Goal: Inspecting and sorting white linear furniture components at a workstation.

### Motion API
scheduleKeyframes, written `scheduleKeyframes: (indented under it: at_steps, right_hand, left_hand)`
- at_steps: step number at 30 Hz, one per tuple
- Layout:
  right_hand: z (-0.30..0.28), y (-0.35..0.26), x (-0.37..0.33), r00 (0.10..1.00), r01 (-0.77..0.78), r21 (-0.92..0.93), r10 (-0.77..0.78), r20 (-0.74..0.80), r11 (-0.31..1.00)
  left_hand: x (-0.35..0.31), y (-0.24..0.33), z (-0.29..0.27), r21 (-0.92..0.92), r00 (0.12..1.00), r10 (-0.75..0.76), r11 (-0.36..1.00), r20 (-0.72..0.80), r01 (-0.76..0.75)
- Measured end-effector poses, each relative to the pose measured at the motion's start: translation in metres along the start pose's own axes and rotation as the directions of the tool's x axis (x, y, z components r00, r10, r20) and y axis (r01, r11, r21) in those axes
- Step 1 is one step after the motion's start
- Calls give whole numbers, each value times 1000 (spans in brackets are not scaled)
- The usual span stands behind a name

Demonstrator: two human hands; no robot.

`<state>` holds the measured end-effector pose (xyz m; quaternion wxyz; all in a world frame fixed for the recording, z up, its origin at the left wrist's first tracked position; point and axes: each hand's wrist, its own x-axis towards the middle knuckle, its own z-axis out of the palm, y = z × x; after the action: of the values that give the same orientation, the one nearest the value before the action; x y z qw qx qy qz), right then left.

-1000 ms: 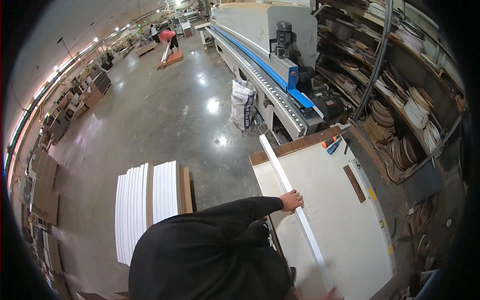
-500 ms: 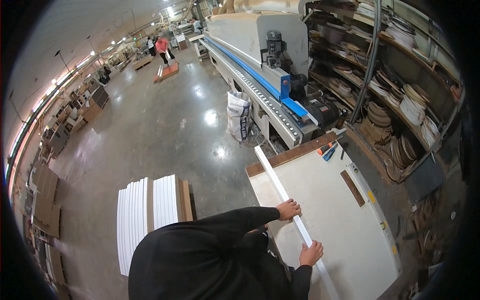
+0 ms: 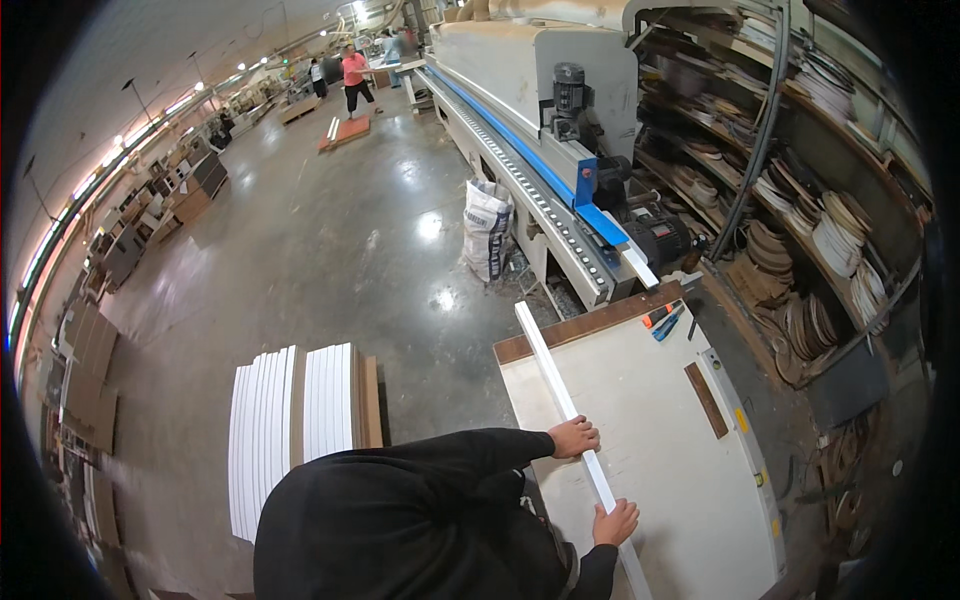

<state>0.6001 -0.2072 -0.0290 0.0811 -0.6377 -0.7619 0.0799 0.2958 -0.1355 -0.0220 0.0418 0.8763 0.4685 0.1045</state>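
Note:
A long white strip point(image 3: 552, 372) lies lengthwise along the pale worktable point(image 3: 640, 390), its far end reaching the table's brown edge. My left hand point(image 3: 575, 437) is closed over the strip near the middle, fingers wrapped across it. Closer to me, my right hand point(image 3: 615, 522) also grips the same strip. The strip's near end runs out of view at the bottom. Beyond the table, another white strip point(image 3: 638, 266) sticks out of the end of the long machine point(image 3: 530, 170) beside its blue guide.
Orange- and blue-handled tools point(image 3: 665, 322) and a spirit level point(image 3: 745, 430) lie on the table. White boards point(image 3: 265, 440) are stacked at left. A white sack point(image 3: 487, 230) stands by the machine. Shelves point(image 3: 790, 220) hold coiled edging at right. A person in pink point(image 3: 355, 72) stands far off.
The white strip at the machine's end has come further out toward the table. The distant person in pink has straightened up and reaches toward the machine. Both my hands stay on their strip.

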Motion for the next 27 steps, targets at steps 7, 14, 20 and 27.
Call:
scheduleKeyframes:
  at_steps: [7, 14, 20, 27]
  right_hand:
    - [0, 4, 4, 997, 52, 28, -53, 52, 998]
    - [-6, -3, 2, 997, 32, 71, -36, 66, 997]
    - [-13, -6, 2, 998, 24, 65, -27, 54, 998]
    - [-7, -4, 6, 996, 10, 44, -14, 88, 999]
  left_hand:
    - [1, 3, 4, 51, 999, -33, 998, -16, 34]
    - [-3, 3, 6, 38, 999, -21, 999, -50, 23]
    - [0, 4, 11, 59, 997, -12, 998, -76, 16]
    - [-8, 35, 15, 105, 990, 26, 994, -142, -11]
